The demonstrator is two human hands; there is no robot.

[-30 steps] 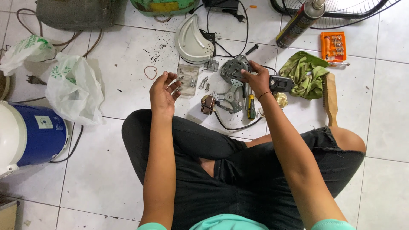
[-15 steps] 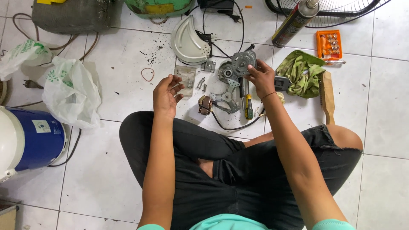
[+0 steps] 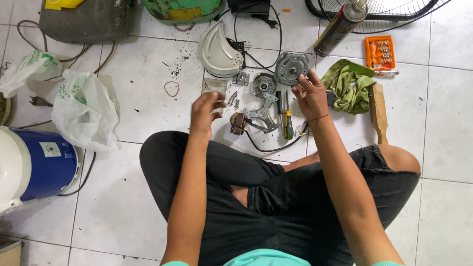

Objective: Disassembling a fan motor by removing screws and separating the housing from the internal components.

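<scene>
I sit cross-legged on white floor tiles. My right hand (image 3: 310, 93) pinches the lower edge of a round grey motor housing (image 3: 290, 68) lying on the floor. My left hand (image 3: 207, 109) is blurred, with its fingers curled, just below a small clear bag (image 3: 213, 85) and beside some loose screws (image 3: 233, 98). Whether it holds anything is unclear. Between the hands lie a round bearing plate (image 3: 264, 84), a metal bracket (image 3: 263, 112), a copper-wound coil (image 3: 238, 123) and a yellow-handled screwdriver (image 3: 287, 122).
A grey curved cover (image 3: 218, 49), a green cloth (image 3: 349, 83), a wooden brush handle (image 3: 378, 111), an orange bit box (image 3: 380, 51), a spray can (image 3: 340, 27) and a fan grille (image 3: 394, 15) lie beyond. At the left are white plastic bags (image 3: 84, 111), a red rubber band (image 3: 171, 88) and a blue-and-white container (image 3: 29, 165).
My right hand has shifted the grey motor housing up and to the right, away from the other parts. My left hand has dropped a little lower, away from the clear bag.
</scene>
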